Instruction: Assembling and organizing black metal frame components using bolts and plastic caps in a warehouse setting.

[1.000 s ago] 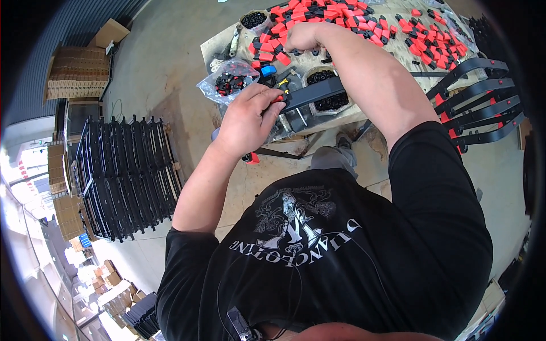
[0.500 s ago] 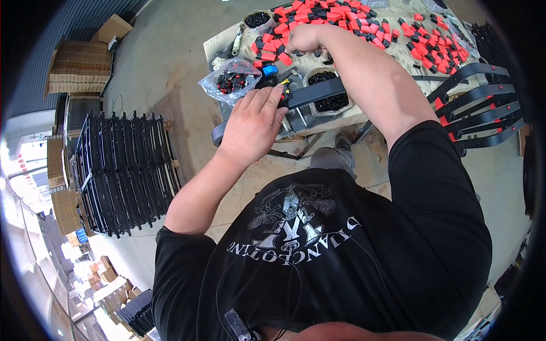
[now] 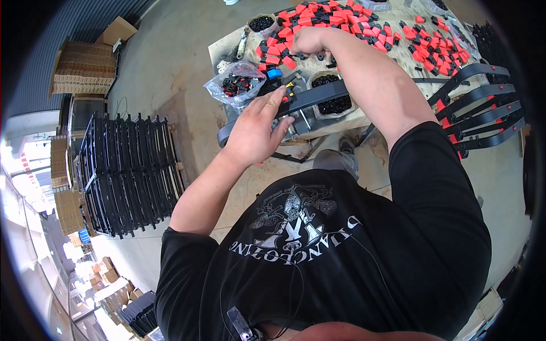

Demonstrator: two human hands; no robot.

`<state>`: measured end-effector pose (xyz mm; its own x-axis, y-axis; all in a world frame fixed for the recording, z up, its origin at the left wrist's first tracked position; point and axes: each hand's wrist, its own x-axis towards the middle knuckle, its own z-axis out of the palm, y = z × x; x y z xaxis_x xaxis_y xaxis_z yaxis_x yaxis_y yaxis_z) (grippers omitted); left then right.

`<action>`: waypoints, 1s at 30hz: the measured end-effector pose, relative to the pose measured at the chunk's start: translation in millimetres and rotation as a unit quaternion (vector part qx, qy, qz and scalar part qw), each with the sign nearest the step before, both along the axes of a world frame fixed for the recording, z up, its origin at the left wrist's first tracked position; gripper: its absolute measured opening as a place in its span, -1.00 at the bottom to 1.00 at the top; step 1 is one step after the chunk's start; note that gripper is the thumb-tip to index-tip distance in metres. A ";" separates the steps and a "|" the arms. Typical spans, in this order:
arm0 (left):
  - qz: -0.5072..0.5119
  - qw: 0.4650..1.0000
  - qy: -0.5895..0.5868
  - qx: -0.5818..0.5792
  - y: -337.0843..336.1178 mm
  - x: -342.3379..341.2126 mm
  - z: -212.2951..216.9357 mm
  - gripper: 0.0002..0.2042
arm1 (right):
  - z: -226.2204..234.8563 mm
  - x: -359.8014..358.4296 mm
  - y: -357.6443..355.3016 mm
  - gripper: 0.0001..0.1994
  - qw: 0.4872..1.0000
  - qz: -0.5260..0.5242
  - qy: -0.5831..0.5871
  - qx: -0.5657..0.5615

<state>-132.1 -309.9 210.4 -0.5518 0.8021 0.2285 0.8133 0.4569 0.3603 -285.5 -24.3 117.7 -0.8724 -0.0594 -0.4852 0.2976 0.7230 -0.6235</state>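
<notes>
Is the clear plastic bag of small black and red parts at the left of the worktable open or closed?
Cannot tell. The clear plastic bag bulges with parts, but no opening or seal shows in the head view.

We are counting two hands at work: the left hand (image 3: 257, 133) and the right hand (image 3: 310, 41). We are seeing one clear plastic bag (image 3: 238, 85), four black curved bars (image 3: 480, 108) stacked at the right, and red-and-black clips (image 3: 364, 28) too numerous to count.
</notes>
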 end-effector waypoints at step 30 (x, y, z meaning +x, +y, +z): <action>0.016 0.972 -0.184 -0.148 103.4 -36.8 12.1 -0.34 | 9.4 -2.8 -14.0 -0.63 0.998 0.049 0.041 0.001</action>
<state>-168.9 -206.5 222.5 -0.5786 0.7833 -0.2272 0.6374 0.6081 0.4732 -288.3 -38.4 127.0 -0.8992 -0.1452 -0.4127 0.1739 0.7470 -0.6416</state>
